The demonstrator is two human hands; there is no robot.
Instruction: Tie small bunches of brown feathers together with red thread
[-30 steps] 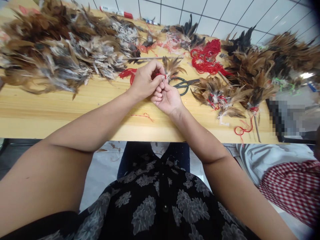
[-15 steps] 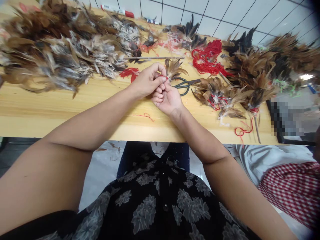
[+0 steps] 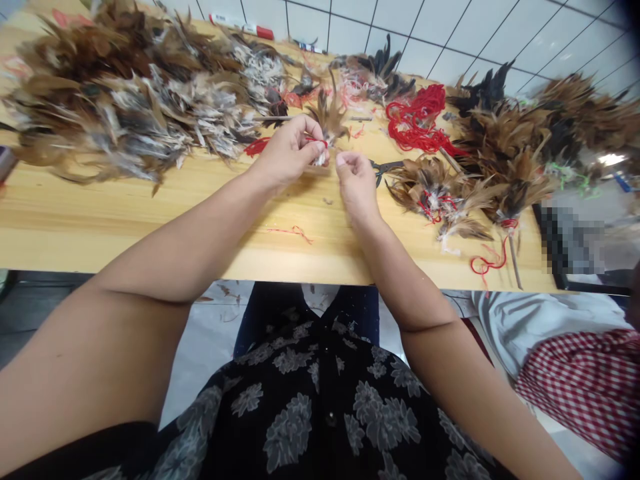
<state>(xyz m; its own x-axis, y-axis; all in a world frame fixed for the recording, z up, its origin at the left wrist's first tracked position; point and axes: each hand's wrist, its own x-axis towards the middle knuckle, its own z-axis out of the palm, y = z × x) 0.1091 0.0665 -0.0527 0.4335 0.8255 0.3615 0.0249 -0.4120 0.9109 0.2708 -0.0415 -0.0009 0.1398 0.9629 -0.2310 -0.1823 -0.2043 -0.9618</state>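
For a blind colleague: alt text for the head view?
The left hand pinches a small brown feather bunch wound with red thread, the right hand close beside it, over a wooden table. Feather heaps, a red thread tangle and scissors lie around.

The person is wearing a black blouse point(image 3: 300, 413) printed with large grey flowers point(image 3: 288, 430), and a small round button point(image 3: 331, 419) is showing down its front, where the neckline is narrowing to a V. A dark sleeve point(image 3: 95, 453) is covering only the top of the left arm point(image 3: 175, 267), and the right arm point(image 3: 425, 320) is showing bare down to the right hand point(image 3: 356, 183), as the left arm is to the left hand point(image 3: 287, 153). Dark blue trousers point(image 3: 310, 303) are showing beyond the blouse.
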